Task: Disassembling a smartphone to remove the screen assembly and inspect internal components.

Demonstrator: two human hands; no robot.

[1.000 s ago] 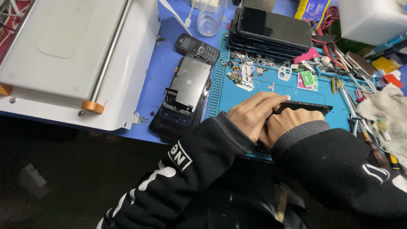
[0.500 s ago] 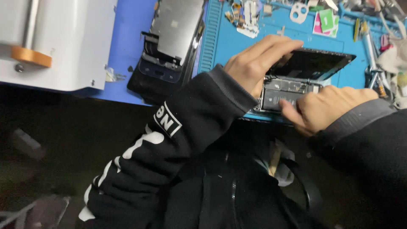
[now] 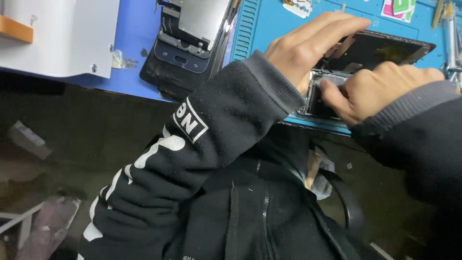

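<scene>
An opened black smartphone point(image 3: 332, 94) lies at the near edge of a blue rubber repair mat point(image 3: 269, 24). Its dark glass screen panel point(image 3: 380, 50) is lifted at an angle off the body, hinged up on the far side, and the grey metal innards and black battery area show underneath.

The left hand point(image 3: 308, 45) reaches over the phone from the near-left; its grip is narrow, fingers stretched forward and closed on the raised screen panel's near edge, holding it up. The right hand point(image 3: 380, 89) comes in from the right with its grip curled tight: the thumb presses down on the exposed inside of the phone body, and the fingers are folded under, so whether they pinch a small part cannot be told.

The phone body sits directly beneath both grips, between the left palm and the right thumb, with the screen panel just beyond the right knuckles.

To the left of the left grip, on the blue desk point(image 3: 134, 43), lies a second dismantled dark-blue phone with a silver metal back plate point(image 3: 192, 33), well apart from the hands. Farther left stands a white boxy machine with an orange knob point(image 3: 53, 33). Beyond the grips, small coloured stickers and parts point(image 3: 399, 8) lie on the mat
</scene>
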